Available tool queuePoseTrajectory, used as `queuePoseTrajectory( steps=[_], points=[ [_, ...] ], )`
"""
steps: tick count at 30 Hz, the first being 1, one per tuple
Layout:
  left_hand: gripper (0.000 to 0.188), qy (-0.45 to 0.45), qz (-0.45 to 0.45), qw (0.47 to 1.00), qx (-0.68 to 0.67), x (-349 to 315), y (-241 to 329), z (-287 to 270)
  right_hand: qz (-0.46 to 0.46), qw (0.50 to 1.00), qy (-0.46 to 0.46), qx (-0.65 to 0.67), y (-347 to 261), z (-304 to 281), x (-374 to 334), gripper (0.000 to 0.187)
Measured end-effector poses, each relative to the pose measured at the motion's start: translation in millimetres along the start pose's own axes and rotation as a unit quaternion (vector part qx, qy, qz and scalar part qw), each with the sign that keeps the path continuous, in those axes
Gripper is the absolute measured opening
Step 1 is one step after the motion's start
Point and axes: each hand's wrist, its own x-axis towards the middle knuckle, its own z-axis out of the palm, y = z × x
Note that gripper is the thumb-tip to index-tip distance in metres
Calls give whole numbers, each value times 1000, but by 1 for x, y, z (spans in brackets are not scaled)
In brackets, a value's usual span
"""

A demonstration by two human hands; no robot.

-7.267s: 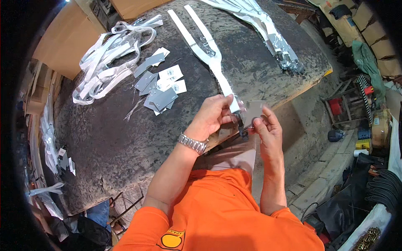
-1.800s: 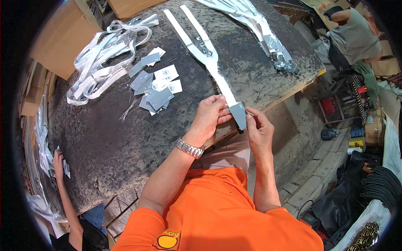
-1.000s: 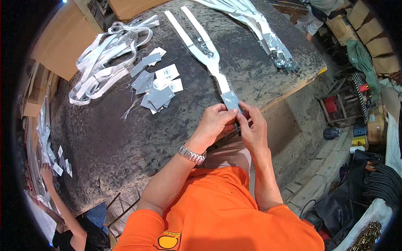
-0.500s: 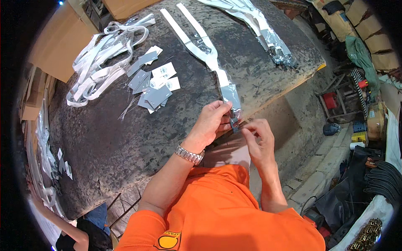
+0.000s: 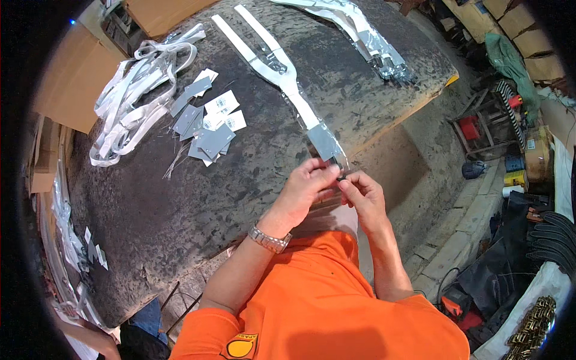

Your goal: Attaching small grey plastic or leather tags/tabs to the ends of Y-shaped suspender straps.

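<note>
A white Y-shaped strap [image 5: 290,86] in a clear plastic sleeve lies on the dark table, its two arms pointing away from me. A grey tag [image 5: 324,143] sits near its single lower end, just above my fingers. My left hand [image 5: 307,187] is closed, pinching that end at the table's near edge. Beside it, my right hand [image 5: 367,201] pinches a small dark piece at the same end, thumb against forefinger. The fingertips of both hands almost meet, and the exact shape of the dark piece is hidden between them.
Left of the strap are loose grey and white tags [image 5: 215,141] with strings, and beyond them a heap of white straps [image 5: 135,96]. Packaged straps [image 5: 381,51] lie at the far right of the table. Another person's arm [image 5: 90,336] shows at lower left. A stool [image 5: 480,129] stands to the right.
My right hand has come closer to the left, and its fingers now pinch at the strap's end. The grey tag now shows more fully above my left fingers. The view has shifted slightly.
</note>
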Motion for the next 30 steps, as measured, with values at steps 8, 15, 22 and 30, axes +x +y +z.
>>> queuePoseTrajectory(
  steps=[8, 15, 22, 30],
  points=[
    [17, 3, -18, 1000, 21, 11, 0, 1, -19, 999, 21, -23, 2, -3, -1, 15],
    [14, -3, -26, 995, 93, 6, -11, 5, 10, 998, 53, -26, 3, -13, -4, 34],
    [26, -51, -36, 987, 146, 4, 9, 3, 17, 1000, 4, -15, -16, -14, -2, 19],
    [41, -66, 84, 986, -127, 59, 90, -29, 18, 999, -32, 16, -43, -23, -34, 18]
  ],
)
